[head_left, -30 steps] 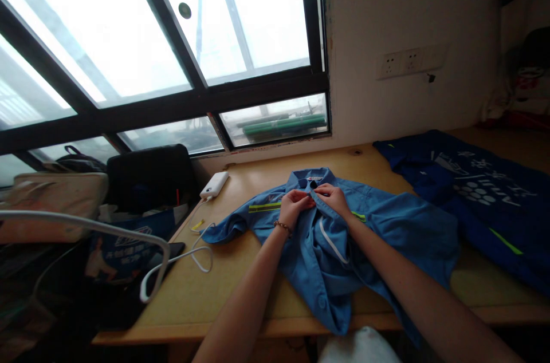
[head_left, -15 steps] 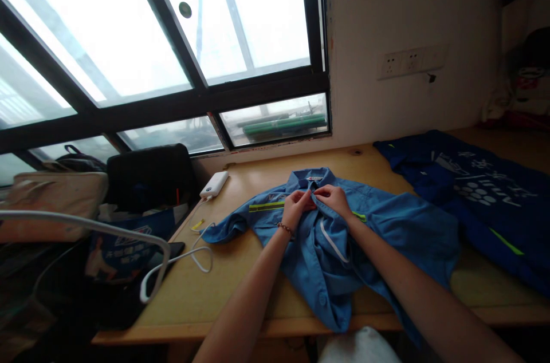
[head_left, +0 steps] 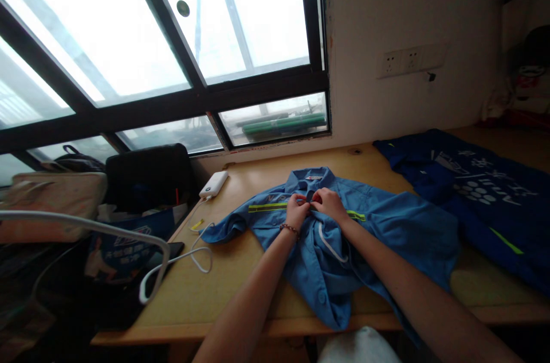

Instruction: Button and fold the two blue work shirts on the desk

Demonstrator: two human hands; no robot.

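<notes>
A light blue work shirt (head_left: pixel 399 225) with yellow-green stripes lies front up on the wooden table, its collar pointing away from me. At its front opening, below the collar, my left hand (head_left: pixel 297 209) pinches the edge of the cloth. My right hand (head_left: pixel 329 202) grips the placket just beside it, so the fingertips of both hands nearly meet. Whatever small part sits between the fingers is hidden. Lower on the front a button (head_left: pixel 322 296) shows near the hem, and a white strip (head_left: pixel 330 243) runs beside the right wrist.
A dark blue jersey (head_left: pixel 485 180) with white print lies at the right. Left of the shirt are a white power bank (head_left: pixel 213 185) and its white cable (head_left: pixel 201 260). Bags (head_left: pixel 60 197) stand left of the table (head_left: pixel 201 300). The window and wall rise behind.
Both hands have shifted slightly down the shirt's front opening. The fingers still pinch the cloth, and more of the yellow-green chest stripe shows. The rest of the shirt lies much the same.
</notes>
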